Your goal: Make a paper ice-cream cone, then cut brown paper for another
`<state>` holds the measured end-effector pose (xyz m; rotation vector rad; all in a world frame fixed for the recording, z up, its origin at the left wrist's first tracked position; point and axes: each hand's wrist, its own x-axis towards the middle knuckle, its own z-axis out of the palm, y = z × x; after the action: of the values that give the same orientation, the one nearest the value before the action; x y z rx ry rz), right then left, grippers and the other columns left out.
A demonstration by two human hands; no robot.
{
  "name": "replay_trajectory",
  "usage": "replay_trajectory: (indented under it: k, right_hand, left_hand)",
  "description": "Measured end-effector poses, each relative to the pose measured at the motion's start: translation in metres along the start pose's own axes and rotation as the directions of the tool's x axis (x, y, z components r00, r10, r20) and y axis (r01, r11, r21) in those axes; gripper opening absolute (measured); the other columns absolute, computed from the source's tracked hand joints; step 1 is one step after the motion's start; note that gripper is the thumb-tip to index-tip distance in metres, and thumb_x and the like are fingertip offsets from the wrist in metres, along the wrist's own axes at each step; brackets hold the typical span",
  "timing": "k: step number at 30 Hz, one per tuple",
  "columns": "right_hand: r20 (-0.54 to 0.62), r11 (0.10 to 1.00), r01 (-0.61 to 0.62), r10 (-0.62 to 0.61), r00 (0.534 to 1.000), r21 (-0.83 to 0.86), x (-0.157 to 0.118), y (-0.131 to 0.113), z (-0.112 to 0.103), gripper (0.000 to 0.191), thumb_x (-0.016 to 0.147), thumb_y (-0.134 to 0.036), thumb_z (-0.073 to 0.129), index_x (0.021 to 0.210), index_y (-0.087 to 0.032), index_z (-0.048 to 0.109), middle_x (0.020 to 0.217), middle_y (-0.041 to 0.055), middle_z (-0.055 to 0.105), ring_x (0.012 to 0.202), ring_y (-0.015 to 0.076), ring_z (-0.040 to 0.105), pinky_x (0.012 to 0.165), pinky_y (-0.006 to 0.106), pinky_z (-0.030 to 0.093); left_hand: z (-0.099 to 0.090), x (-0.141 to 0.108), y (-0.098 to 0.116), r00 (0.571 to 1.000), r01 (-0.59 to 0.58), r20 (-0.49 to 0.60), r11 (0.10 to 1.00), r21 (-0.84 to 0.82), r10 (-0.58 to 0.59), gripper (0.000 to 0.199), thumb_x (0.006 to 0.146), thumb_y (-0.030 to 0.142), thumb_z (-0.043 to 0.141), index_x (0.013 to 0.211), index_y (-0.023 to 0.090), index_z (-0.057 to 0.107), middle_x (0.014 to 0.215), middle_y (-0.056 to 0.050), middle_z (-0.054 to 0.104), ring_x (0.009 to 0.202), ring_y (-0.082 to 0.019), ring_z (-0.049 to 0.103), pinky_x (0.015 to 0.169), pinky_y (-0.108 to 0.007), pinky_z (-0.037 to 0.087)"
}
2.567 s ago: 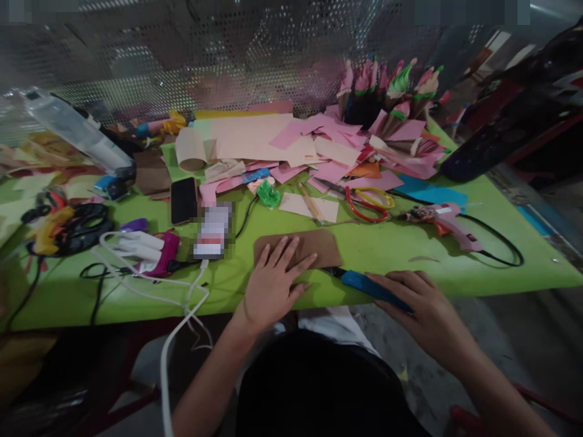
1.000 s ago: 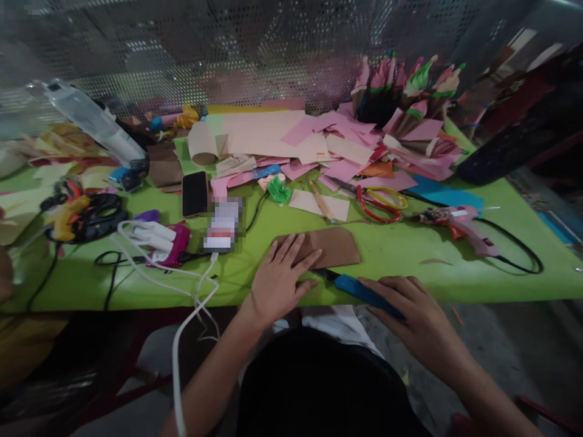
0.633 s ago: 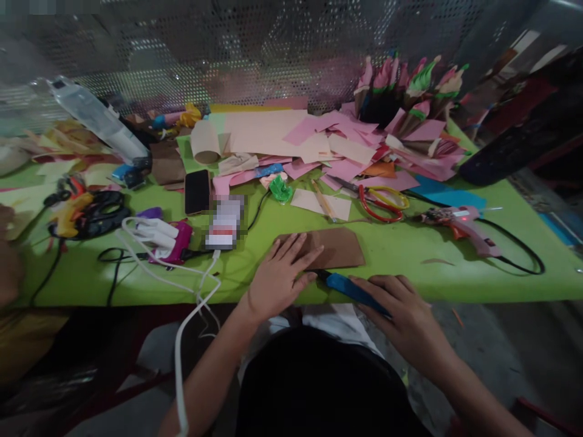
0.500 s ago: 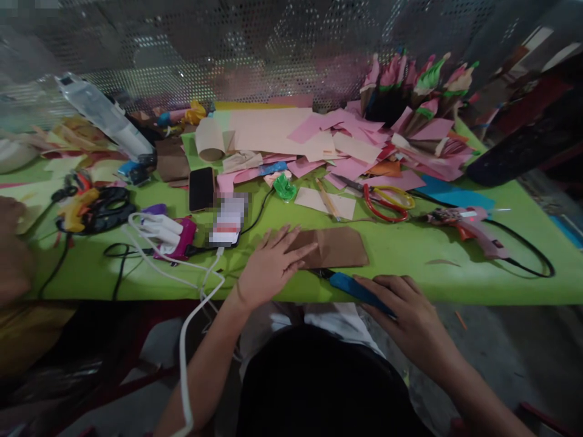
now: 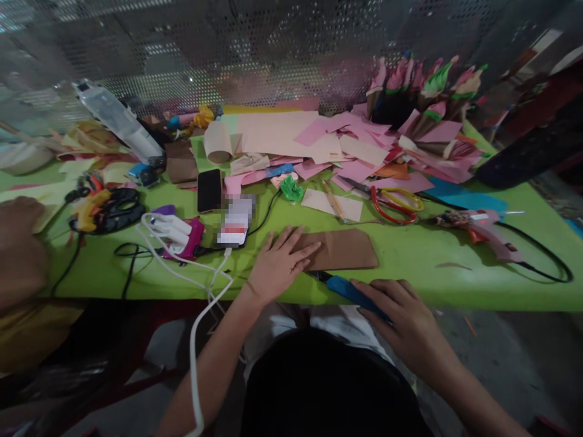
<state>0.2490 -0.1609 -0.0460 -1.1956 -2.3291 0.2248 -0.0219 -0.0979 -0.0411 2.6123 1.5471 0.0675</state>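
Observation:
A folded piece of brown paper (image 5: 348, 249) lies near the front edge of the green table. My left hand (image 5: 280, 267) rests flat on its left end, fingers stretched out. In my right hand (image 5: 401, 309) is a blue utility knife (image 5: 348, 290), gripped along its handle. Its dark front end points left, close to the paper's lower edge; my left hand's side is near the tip. Whether the blade touches the paper I cannot tell.
Scissors (image 5: 396, 203), a pencil (image 5: 336, 203) and a pink glue gun (image 5: 492, 233) lie right of centre. Two phones, a power strip (image 5: 184, 240) and white cables are left. Paper scraps (image 5: 277, 133) fill the back. Another person's arm (image 5: 20, 255) rests at far left.
The whole view has shifted slightly, so things appear a little farther right. The knife has moved a little left relative to the brown paper; my left hand stays on the paper.

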Motion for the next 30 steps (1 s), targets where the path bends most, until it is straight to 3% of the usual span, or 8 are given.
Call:
replay_trajectory:
  k: [24, 30]
  right_hand:
    - [0.056, 0.999, -0.012, 0.01, 0.998, 0.037, 0.015, -0.018, 0.022, 0.034, 0.096, -0.024, 0.051, 0.127, -0.019, 0.064, 0.099, 0.0116, 0.067, 0.088, 0.0257, 0.061, 0.078, 0.042, 0.052]
    - [0.113, 0.979, -0.008, -0.015, 0.994, 0.204, 0.015, -0.024, 0.024, 0.033, 0.096, -0.023, 0.052, 0.126, -0.02, 0.065, 0.102, 0.0126, 0.067, 0.09, 0.0245, 0.06, 0.077, 0.039, 0.054]
  left_hand:
    - [-0.007, 0.0, 0.004, 1.0, 0.022, 0.007, 1.0, -0.003, -0.022, 0.046, 0.102, 0.036, 0.04, 0.147, 0.043, 0.042, 0.161, 0.0, 0.035, 0.149, -0.026, 0.03, 0.118, -0.055, 0.03]
    - [-0.012, 0.001, 0.005, 1.0, 0.021, 0.02, 1.0, -0.017, -0.021, 0.045, 0.102, 0.036, 0.041, 0.146, 0.044, 0.044, 0.161, 0.0, 0.036, 0.148, -0.026, 0.032, 0.117, -0.054, 0.031]
